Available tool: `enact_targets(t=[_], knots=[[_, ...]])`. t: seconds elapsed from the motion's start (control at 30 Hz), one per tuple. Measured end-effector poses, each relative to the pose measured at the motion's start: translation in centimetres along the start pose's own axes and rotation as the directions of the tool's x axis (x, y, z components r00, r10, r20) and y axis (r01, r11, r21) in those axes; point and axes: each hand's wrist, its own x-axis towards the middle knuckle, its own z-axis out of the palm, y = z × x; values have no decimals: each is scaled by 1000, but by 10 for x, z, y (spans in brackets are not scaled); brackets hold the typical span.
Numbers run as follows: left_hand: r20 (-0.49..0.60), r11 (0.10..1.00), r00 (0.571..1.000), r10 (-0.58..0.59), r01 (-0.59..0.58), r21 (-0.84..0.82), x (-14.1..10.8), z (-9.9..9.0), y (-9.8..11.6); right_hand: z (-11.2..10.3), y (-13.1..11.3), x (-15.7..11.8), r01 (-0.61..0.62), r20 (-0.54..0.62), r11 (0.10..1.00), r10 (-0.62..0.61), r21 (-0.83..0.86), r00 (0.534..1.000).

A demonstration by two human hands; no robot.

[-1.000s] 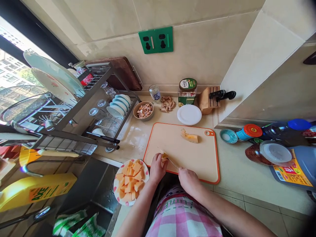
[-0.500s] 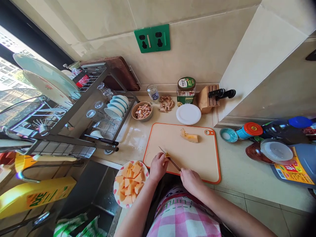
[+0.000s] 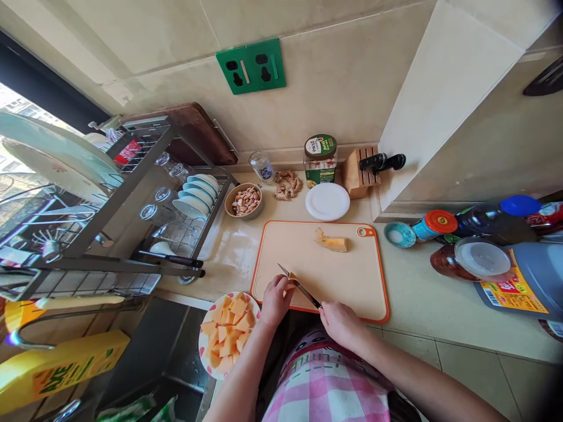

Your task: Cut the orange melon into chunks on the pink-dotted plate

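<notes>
My left hand (image 3: 276,302) holds a small piece of orange melon (image 3: 291,277) at the near edge of an orange-rimmed cream cutting board (image 3: 303,258). My right hand (image 3: 341,325) grips the handle of a kitchen knife (image 3: 303,290), whose blade meets that piece. A larger wedge of melon (image 3: 332,241) lies farther back on the board, apart from both hands. To the left of my left hand, a dotted white plate (image 3: 200,343) holds a pile of orange melon cubes (image 3: 226,331).
Behind the board are a bowl of pale food (image 3: 244,201), ginger root (image 3: 288,184), a white lid (image 3: 328,201), a jar (image 3: 320,159) and a knife block (image 3: 356,173). A metal dish rack (image 3: 132,176) stands left, a sink (image 3: 149,357) lower left, bottles (image 3: 497,225) right.
The whole scene has shifted left and slightly up in view as my head turned. Both hands stay at the small melon piece, with the knife still against it.
</notes>
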Motion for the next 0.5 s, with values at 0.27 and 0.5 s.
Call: enact_targets(t=[0.27,0.5], knots=[[-66,1000,998,-19,19,-3,-3,5,-1,-10,-21,6,-97,76,994,101,-48,992],[-151,1000,988,-19,21,9,-9,24,-6,-6,-16,7,-96,46,993,99,-65,994]])
